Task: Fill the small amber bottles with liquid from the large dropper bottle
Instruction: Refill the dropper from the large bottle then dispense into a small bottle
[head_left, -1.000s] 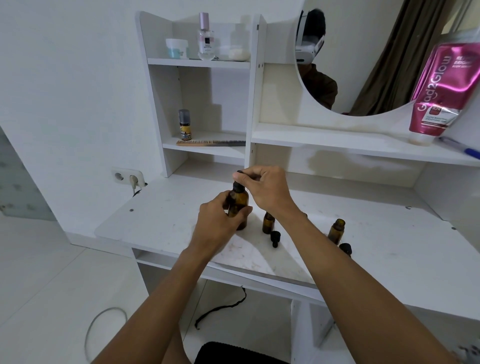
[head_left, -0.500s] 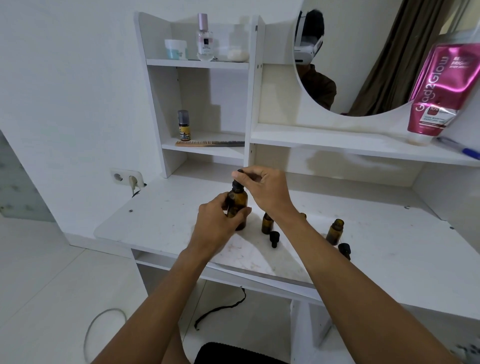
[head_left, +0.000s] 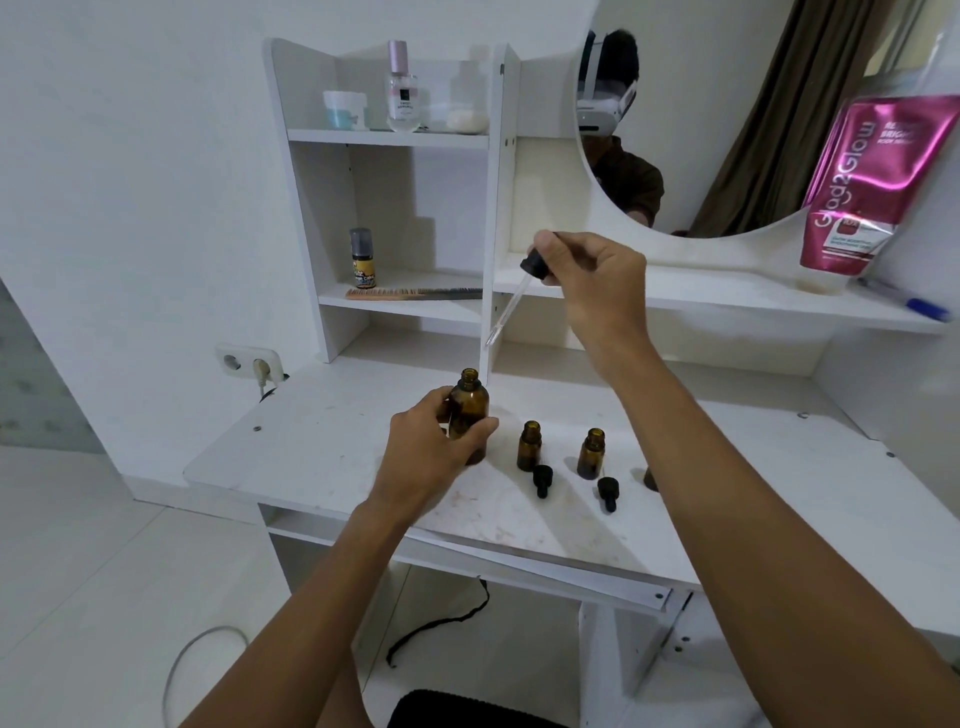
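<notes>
A pink tube (head_left: 878, 182) reading "Glad2Glow" and "BRIGHT" leans beside the round mirror (head_left: 727, 104) on the shelf of a scuffed white desk (head_left: 322, 447), set against a white wall over pale floor tiles. The left hand (head_left: 431, 457) grasps the big bottle (head_left: 468, 410), amber, upright and uncapped on the desk, while the right hand (head_left: 597, 280) pinches the black top of the dropper (head_left: 511, 301), whose clear pipette slants down above the bottle's mouth, apart from it. Two small bottles (head_left: 530, 446) (head_left: 592, 453) stand open just right of it, black caps (head_left: 543, 479) (head_left: 607, 492) lying in front of them.
</notes>
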